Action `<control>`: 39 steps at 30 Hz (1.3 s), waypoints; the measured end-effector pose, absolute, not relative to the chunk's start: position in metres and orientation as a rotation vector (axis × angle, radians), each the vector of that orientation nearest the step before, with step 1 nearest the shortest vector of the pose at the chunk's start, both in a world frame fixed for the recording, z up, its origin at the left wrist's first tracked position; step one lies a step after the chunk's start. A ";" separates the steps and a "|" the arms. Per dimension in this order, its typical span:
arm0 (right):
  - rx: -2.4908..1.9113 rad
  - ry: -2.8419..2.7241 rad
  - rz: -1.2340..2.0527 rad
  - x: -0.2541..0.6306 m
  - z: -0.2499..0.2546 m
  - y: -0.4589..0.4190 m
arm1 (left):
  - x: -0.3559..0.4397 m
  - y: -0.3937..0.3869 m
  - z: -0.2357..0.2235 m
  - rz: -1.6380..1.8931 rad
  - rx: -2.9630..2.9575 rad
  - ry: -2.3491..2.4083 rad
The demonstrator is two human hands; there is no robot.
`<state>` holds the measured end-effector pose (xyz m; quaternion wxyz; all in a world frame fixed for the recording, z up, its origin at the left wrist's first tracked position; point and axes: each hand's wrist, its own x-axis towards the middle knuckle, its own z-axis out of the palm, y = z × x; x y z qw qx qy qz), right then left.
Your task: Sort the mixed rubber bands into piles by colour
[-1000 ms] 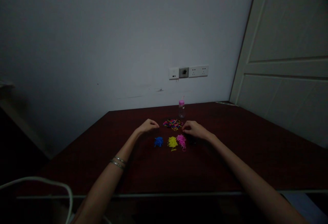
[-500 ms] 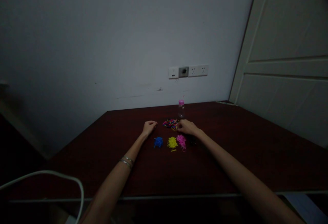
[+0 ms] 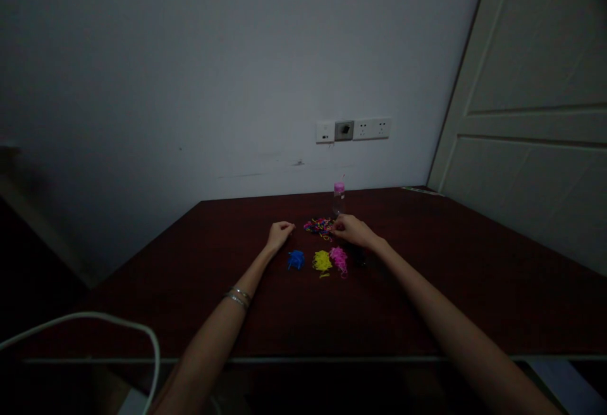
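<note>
A mixed pile of small coloured rubber bands [image 3: 317, 226] lies on the dark red table. My right hand [image 3: 355, 231] is at the pile's right edge, fingertips pinched together; whatever is between them is too small to make out. To the left of the pile, my left hand [image 3: 279, 235] rests with thumb and fingers closed, its contents hidden. Nearer to me are separate heaps of blue bands [image 3: 296, 259], yellow bands [image 3: 322, 260] and pink bands [image 3: 339, 259]. The yellow and pink heaps nearly touch. A dark heap [image 3: 360, 259], hard to see, lies under my right wrist.
Behind the mixed pile stands a clear bottle [image 3: 338, 201] with a pink lid. The table [image 3: 303, 326] meets a wall with a row of sockets [image 3: 353, 130]. A pale panelled door [image 3: 531, 168] is at the right. A white cable [image 3: 90, 315] loops at the lower left.
My right hand has moved left to the mixed pile's edge. My left hand has shifted slightly, still beside the pile. The view has turned a little; the heaps look the same.
</note>
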<state>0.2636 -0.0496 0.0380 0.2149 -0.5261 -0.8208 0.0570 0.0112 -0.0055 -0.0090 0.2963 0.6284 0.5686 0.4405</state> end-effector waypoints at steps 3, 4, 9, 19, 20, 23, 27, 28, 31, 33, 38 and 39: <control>-1.447 -2.257 0.181 0.267 0.037 -0.049 | 0.011 -0.006 -0.009 1.169 1.685 1.499; -1.440 -2.254 0.194 0.268 0.037 -0.049 | 0.010 -0.006 -0.009 1.169 1.692 1.500; -1.283 -2.299 0.283 0.266 0.043 -0.058 | 0.010 -0.007 -0.008 1.170 1.705 1.520; -1.075 -2.617 0.363 0.246 0.052 -0.086 | 0.008 -0.009 -0.011 1.182 1.684 1.462; -1.077 -2.622 0.371 0.245 0.051 -0.086 | 0.008 -0.009 -0.011 1.180 1.685 1.464; -1.066 -2.618 0.391 0.246 0.050 -0.084 | 0.008 -0.009 -0.010 1.188 1.686 1.455; -0.989 -2.571 0.406 0.251 0.053 -0.081 | 0.009 -0.011 -0.009 1.189 1.690 1.442; -0.975 -2.548 0.406 0.254 0.054 -0.080 | 0.009 -0.011 -0.009 1.187 1.692 1.442; -1.017 -2.455 0.408 0.266 0.056 -0.073 | 0.009 -0.010 -0.010 1.173 1.708 1.452; -1.114 -2.367 0.399 0.278 0.056 -0.066 | 0.009 -0.009 -0.011 1.152 1.744 1.471; -1.296 -2.241 0.312 0.308 0.052 -0.050 | 0.016 -0.010 -0.007 1.033 1.995 1.441; -1.322 -2.231 0.310 0.312 0.051 -0.048 | 0.020 -0.010 -0.006 0.996 2.053 1.413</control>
